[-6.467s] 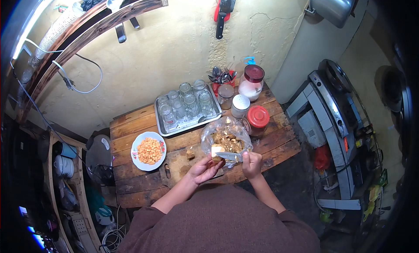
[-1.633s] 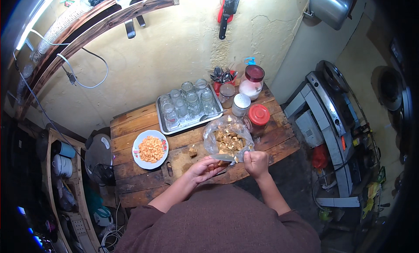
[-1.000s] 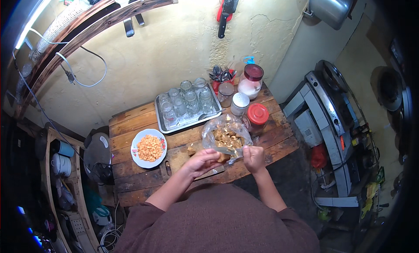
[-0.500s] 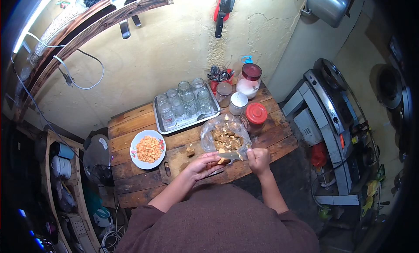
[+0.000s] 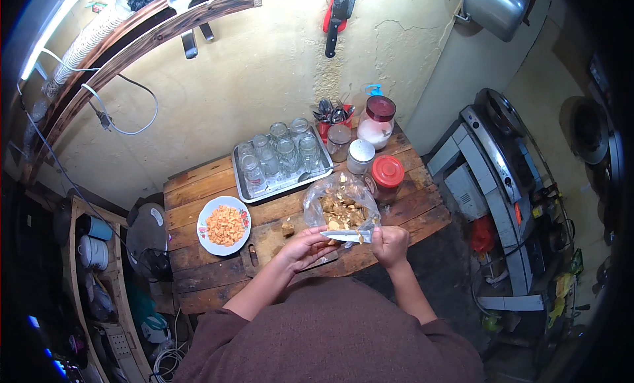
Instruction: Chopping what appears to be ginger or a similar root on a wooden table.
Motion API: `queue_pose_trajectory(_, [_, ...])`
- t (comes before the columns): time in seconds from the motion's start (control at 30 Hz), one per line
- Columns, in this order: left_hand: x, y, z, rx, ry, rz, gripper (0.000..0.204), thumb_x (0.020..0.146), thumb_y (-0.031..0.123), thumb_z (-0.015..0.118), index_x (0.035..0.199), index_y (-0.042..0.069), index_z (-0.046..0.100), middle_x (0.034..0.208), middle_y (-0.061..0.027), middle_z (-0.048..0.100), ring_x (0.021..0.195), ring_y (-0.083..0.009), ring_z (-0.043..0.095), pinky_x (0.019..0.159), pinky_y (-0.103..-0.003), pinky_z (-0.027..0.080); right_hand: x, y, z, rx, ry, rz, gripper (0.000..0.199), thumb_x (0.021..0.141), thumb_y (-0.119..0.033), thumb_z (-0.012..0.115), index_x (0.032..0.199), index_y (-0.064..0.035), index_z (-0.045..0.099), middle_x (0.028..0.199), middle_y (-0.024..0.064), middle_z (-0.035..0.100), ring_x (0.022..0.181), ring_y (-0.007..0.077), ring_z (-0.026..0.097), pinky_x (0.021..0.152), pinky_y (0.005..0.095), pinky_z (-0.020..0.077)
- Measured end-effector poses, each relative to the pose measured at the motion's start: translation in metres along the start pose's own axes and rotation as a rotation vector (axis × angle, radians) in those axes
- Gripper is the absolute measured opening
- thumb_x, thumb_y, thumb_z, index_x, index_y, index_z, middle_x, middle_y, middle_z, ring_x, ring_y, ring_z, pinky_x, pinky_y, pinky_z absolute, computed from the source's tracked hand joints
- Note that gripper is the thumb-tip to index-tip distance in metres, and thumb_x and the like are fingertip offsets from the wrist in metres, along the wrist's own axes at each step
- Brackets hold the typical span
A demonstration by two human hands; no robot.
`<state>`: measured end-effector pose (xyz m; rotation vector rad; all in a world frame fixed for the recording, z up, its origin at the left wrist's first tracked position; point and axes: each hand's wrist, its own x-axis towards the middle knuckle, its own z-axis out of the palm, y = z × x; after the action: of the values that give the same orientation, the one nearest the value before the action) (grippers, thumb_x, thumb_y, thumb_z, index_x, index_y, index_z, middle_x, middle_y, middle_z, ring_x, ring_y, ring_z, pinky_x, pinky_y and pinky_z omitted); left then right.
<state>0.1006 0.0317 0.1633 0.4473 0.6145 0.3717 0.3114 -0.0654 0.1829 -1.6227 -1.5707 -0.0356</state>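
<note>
Holding on in the head view, my right hand (image 5: 391, 244) is curled tight round the handle end of the knife (image 5: 349, 236), the handle itself hidden. My left hand (image 5: 306, 249) is part-curled, with thumb and fingers pinching the small brown piece (image 5: 332, 243).

What has just changed is the blade: it now lies bright and flat across the piece, from my left fingertips to my right fist, and covers most of it. I take that to mean the cutting is mid-way, with this piece unfinished. I can't tell whether the pale patch just beyond the blade is loose or joined.

The piece sits just short of the plastic bag (image 5: 315, 208) that holds the brown scraps (image 5: 347, 211). Half a second ago the blade looked duller and more of the piece's pale face showed around it; both hands have barely shifted. The brown chunk (image 5: 288, 228) stays on the cutting board (image 5: 265, 251), and the orange cubes (image 5: 224, 226) stay heaped on the plate (image 5: 205, 241) to my left.
</note>
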Motion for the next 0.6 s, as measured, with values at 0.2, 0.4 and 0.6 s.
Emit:
queue_pose_trajectory(0.2, [0.0,-0.014,0.009,0.053,-0.012,-0.016,0.033,0.086,0.006,0.057,0.117,-0.002,0.05,0.113,-0.0155,0.059,0.105,-0.0246,0.059,0.096,-0.037,0.047,0.005,-0.015,0.004,0.012,0.034,-0.058,0.031,0.079,-0.013,0.053,0.049,-0.0055,0.051,0.047,0.013,0.049,0.043,0.0302,0.052,0.046,0.0398,0.0416])
queue_pose_trajectory(0.4, [0.003,-0.009,0.008,0.025,-0.021,-0.026,0.035,0.086,0.007,0.059,0.119,-0.001,0.05,0.116,-0.0126,0.058,0.107,-0.0218,0.058,0.094,-0.035,0.048,0.011,-0.009,0.007,0.009,0.029,-0.012,0.033,0.08,-0.015,0.053,0.048,-0.0049,0.05,0.047,0.0129,0.049,0.042,0.0309,0.051,0.045,0.0399,0.0412])
queue_pose_trajectory(0.6, [0.004,-0.01,0.006,0.023,-0.05,-0.038,0.032,0.086,0.006,0.06,0.117,0.001,0.052,0.109,-0.0102,0.06,0.1,-0.02,0.061,0.09,-0.033,0.051,0.013,0.017,0.016,-0.063,0.018,0.117,0.037,0.084,-0.021,0.052,0.052,-0.0024,0.055,0.051,0.0171,0.051,0.045,0.0338,0.054,0.046,0.0421,0.0416])
